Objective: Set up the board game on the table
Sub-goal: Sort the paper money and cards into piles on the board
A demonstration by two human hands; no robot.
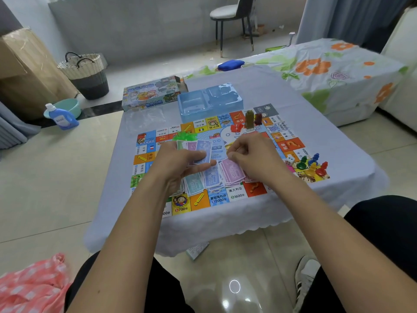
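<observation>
Paper banknotes (232,173) fanned flat, L hand (178,162) w/ thin stack.

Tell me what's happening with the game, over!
Left hand holds a fan of play money. Right hand pinches a bill over sorted piles on the board. Nothing in the way.

I see a low table (316,141) under a pale lavender cloth, carrying the game board (237,195), blue plastic tray (209,102), game box (151,92) and a clear plastic bag (144,119).
</observation>
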